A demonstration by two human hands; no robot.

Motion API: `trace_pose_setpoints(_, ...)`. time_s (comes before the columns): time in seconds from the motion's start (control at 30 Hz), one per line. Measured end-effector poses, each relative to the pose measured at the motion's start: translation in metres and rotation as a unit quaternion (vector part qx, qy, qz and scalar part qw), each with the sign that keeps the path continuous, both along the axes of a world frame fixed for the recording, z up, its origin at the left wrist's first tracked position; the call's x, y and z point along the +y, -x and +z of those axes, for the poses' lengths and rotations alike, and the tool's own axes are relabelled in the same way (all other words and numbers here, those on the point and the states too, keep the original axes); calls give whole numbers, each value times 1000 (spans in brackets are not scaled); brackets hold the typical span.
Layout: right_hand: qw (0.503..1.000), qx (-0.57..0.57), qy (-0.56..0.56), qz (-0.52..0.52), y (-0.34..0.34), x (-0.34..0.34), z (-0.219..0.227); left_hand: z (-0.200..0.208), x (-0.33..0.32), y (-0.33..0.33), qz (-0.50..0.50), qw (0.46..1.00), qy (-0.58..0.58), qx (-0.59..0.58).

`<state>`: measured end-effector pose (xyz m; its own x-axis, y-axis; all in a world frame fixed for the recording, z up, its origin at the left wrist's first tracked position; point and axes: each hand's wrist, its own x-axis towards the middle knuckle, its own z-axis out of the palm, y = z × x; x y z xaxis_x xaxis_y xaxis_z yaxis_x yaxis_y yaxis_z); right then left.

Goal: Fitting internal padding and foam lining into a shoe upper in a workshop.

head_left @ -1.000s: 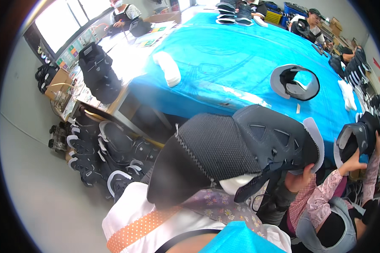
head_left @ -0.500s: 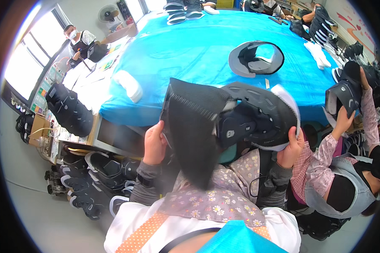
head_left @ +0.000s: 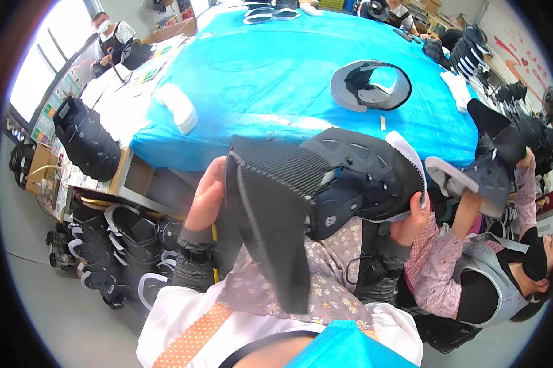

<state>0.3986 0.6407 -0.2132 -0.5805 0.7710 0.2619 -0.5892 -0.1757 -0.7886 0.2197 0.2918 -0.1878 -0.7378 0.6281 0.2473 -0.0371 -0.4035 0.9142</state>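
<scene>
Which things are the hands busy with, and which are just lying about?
Busy:
- black shoe upper
- left hand, on its fabric end
- right hand, at its white-edged end

Lying about:
- curled grey-and-black piece
- long white piece
- dark stack, far left

Left hand (head_left: 206,199): fingertips hidden behind black upper (head_left: 286,168). Fan (head_left: 156,5), shoe stack (head_left: 270,12) cut off by top edge.

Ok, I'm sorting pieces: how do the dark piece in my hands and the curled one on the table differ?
The held piece is in the left hand and right hand; the curled piece lies on the table. The held piece stretches out; the curled piece forms a ring. Both have dark parts.
</scene>
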Motion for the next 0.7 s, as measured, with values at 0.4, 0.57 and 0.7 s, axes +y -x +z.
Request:
trace_pose_setpoints(0.4, 997, -47, 4, 54, 3, 2, 10, 31, -9, 18, 128, 967, 213, 57)
trace_pose_setpoints(0.57, 994, 7, 91, 60, 14, 14, -6, 25, -47, 13, -173, 980, 13, 97)
trace_pose_setpoints(0.7, 980, 15, 147, 132, 18, 15, -26, 69, -21, -13, 195, 831, 139, 503)
